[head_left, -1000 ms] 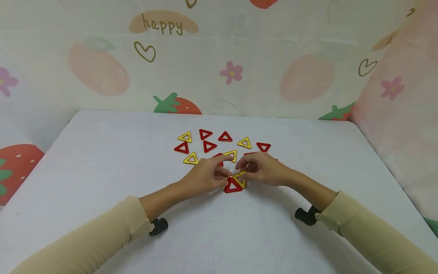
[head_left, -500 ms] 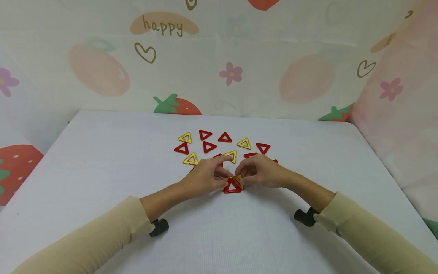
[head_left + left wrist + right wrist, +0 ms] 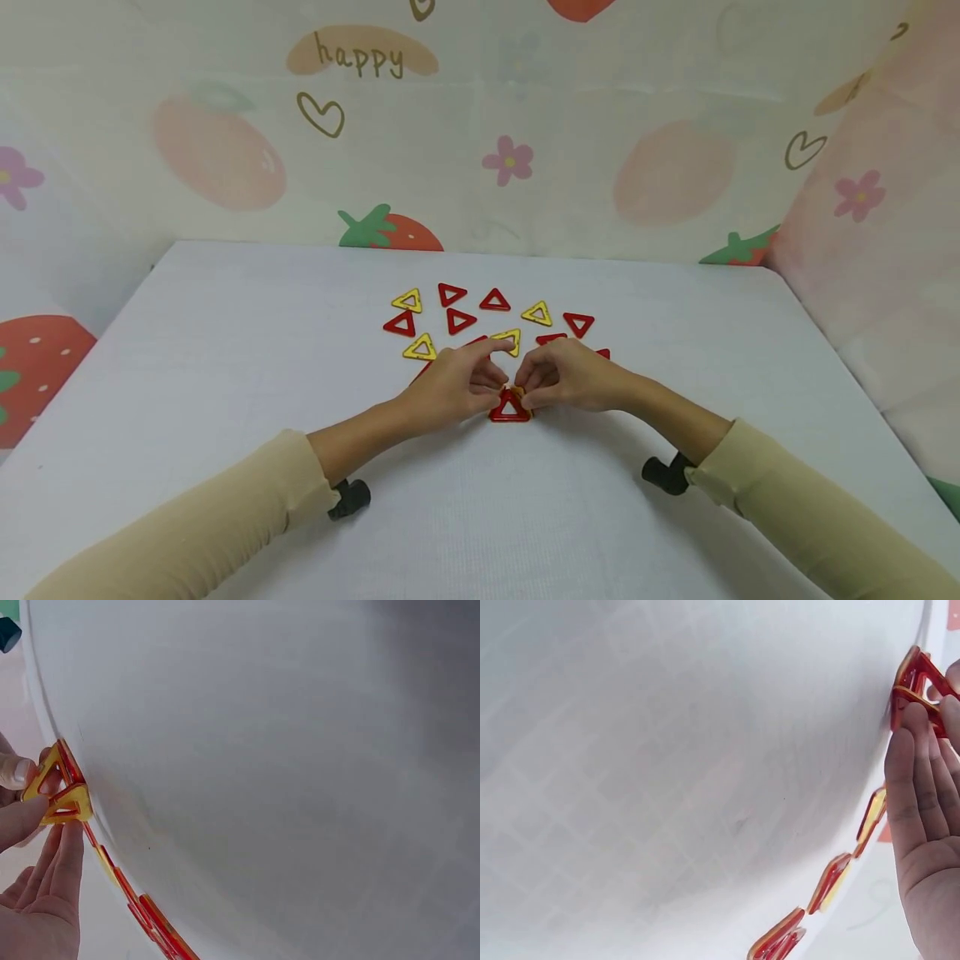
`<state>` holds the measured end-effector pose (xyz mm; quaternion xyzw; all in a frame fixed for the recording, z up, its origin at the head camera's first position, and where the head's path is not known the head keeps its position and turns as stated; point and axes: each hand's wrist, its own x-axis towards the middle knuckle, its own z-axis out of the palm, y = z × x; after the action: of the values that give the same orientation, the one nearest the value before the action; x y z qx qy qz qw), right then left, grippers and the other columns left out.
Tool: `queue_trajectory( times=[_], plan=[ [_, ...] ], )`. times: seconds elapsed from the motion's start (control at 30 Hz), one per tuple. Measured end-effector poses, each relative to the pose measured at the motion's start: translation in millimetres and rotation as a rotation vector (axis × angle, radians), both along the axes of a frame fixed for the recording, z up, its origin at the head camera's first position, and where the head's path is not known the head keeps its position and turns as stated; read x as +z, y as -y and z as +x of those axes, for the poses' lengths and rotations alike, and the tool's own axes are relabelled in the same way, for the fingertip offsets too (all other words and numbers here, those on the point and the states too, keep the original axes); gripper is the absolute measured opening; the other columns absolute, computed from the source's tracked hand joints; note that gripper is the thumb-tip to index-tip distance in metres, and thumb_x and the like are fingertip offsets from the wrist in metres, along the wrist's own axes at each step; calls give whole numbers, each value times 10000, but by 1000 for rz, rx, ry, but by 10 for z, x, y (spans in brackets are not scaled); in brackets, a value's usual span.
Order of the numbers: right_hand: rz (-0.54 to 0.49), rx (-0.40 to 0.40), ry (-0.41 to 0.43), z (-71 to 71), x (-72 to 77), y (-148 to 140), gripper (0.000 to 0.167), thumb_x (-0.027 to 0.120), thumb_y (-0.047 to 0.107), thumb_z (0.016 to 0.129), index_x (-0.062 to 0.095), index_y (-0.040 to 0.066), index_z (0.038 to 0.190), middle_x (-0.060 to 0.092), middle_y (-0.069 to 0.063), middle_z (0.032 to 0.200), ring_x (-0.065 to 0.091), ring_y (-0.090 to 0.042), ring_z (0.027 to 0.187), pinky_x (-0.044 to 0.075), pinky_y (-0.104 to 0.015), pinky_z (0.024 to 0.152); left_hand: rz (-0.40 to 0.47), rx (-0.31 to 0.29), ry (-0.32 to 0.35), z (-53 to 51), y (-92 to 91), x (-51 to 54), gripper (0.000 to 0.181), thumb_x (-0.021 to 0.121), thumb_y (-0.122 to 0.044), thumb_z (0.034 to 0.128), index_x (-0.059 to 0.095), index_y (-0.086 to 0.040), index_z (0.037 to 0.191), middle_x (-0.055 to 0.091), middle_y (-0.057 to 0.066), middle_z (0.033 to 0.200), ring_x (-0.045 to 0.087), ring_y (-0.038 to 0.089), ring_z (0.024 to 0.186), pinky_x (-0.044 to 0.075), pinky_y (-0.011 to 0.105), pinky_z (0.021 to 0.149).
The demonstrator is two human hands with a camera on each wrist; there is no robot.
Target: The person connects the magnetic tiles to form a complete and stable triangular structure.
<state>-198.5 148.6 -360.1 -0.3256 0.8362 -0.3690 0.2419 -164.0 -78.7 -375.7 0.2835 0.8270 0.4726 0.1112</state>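
Note:
Several red and yellow triangular tiles stand together as a small upright shape, its red front tile (image 3: pixel 510 407) facing the head camera. My left hand (image 3: pixel 453 385) pinches its left side with thumb and fingers; in the left wrist view two yellow tiles, one of them the nearer yellow tile (image 3: pixel 71 804), lean by a red one between the fingers. My right hand (image 3: pixel 577 375) pinches the right side, and in the right wrist view its fingers (image 3: pixel 919 780) lie against a red tile (image 3: pixel 909 675). The back of the shape is hidden by the hands.
Behind the hands lie loose flat triangles, among them a yellow one (image 3: pixel 537 313), a red one (image 3: pixel 495 300) and another red one (image 3: pixel 578 323). Some are partly covered by the hands. The white table (image 3: pixel 300 300) meets a patterned cloth at its far edge.
The yellow tile by my right hand has swung from leaning outward to close against the shape. My right hand has moved slightly down and inward; my left hand has barely moved.

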Motion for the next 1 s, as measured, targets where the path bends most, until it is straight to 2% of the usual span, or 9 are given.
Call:
queue_trajectory(
  times=[0.27, 0.73, 1.0],
  plan=[
    [-6, -6, 11, 21, 13, 16, 169, 779, 86, 856, 701, 26, 993, 721, 4, 840, 677, -134, 785, 566, -265, 764, -16, 9, -2, -10, -20, 7, 639, 729, 26, 864, 457, -13, 1440, 736, 104, 1003, 723, 156, 902, 566, 244, 810],
    [-45, 33, -44, 30, -11, 57, 164, 771, 67, 861, 707, 29, 1007, 726, 6, 876, 687, -111, 806, 568, -261, 788, -6, 3, 0, -23, -33, -9, 643, 731, 17, 866, 443, 6, 1441, 743, 67, 978, 723, 145, 903, 563, 234, 812],
    [-33, 35, -46, 29, -14, 33, 197, 771, 100, 869, 701, 29, 1038, 718, 9, 878, 674, -118, 805, 567, -272, 791, -61, 37, 6, -8, -16, 11, 677, 764, -18, 850, 456, -54, 1452, 741, 52, 941, 715, 123, 874, 572, 248, 792]
  ],
)
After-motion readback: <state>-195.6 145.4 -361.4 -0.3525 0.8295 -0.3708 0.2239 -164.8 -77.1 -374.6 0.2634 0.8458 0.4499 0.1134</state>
